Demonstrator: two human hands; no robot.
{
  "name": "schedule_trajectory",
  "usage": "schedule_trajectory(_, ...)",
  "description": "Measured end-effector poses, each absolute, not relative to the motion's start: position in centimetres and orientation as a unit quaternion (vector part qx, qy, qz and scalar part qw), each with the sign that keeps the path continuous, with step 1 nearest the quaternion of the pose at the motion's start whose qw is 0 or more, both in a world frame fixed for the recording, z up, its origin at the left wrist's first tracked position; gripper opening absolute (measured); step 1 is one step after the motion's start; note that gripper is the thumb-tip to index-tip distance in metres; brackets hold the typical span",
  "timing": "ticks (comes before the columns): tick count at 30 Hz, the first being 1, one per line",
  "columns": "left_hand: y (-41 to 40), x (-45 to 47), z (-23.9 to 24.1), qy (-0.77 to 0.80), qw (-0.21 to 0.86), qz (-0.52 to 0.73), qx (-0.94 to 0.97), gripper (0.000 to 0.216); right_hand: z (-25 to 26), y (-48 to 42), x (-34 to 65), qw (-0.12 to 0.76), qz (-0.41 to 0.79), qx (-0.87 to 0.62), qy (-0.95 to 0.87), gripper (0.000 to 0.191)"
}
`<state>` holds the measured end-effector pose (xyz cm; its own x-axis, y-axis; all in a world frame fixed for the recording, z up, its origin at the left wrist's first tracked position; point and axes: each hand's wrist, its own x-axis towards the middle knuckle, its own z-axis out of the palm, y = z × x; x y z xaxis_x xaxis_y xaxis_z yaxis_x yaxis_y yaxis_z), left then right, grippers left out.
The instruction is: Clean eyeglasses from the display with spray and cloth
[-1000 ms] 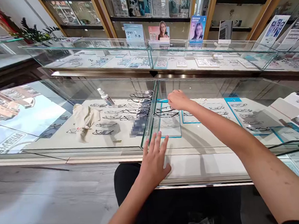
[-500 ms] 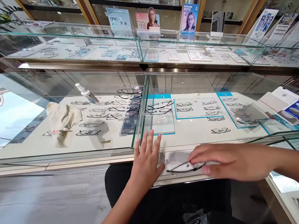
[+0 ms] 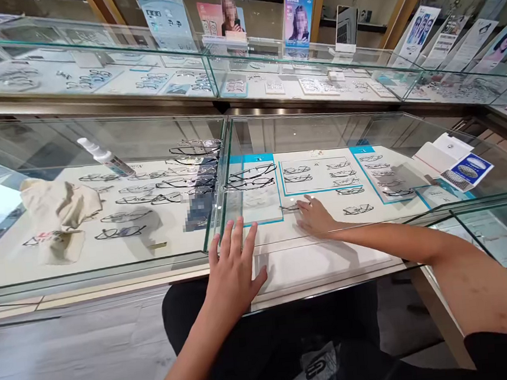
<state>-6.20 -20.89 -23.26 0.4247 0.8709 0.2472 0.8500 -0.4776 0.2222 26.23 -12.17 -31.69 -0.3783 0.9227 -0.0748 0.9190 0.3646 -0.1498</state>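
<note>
My right hand [image 3: 317, 216] reaches into the open glass display case [image 3: 228, 157] and rests low on its white floor. Its thumb and fingers close on a thin dark pair of glasses [image 3: 289, 208], which lies at the edge of a blue-bordered mat [image 3: 262, 213]. My left hand [image 3: 232, 264] lies flat on the case's front ledge with its fingers spread, holding nothing. Two dark frames [image 3: 249, 178] sit further back on the same mat.
The left compartment holds several glasses, a crumpled beige cloth [image 3: 57, 210] and a spray bottle [image 3: 106, 158]. A white box and a blue card [image 3: 469, 170] lie at the right. Behind stands another glass counter [image 3: 207, 70] with leaflets.
One second ago my right hand was at the back of the case. It then held the dark glasses at the front ledge, and now sets them on the case floor. The left hand stayed put.
</note>
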Motion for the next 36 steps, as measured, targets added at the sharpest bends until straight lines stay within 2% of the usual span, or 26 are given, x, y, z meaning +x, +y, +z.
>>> schedule_trajectory(4,-21.0,-6.1,-23.2,0.515,0.033,0.163,0.841,0.092,-34.0,-8.5,27.2,0.05,0.025,-0.596,-0.801,0.063)
schedule_trajectory(10,-20.9,-6.1,-23.3,0.517,0.036,0.17,0.838,0.095,-36.1,-5.9,28.5,0.054,0.014,-0.608,-0.792,0.063)
schedule_trajectory(24,-20.9,-6.3,-23.5,0.508,0.007,0.161,0.846,0.085,-35.8,-4.3,29.4,0.024,0.052,-0.613,-0.788,0.074)
schedule_trajectory(30,-20.9,-6.3,-23.5,0.506,-0.01,0.155,0.849,0.081,-33.9,-4.5,29.3,0.022,0.07,-0.613,-0.787,0.068)
schedule_trajectory(36,-21.0,-6.3,-23.4,0.512,-0.003,0.155,0.845,0.084,-29.6,-7.2,25.0,0.007,0.103,-0.592,-0.799,0.043)
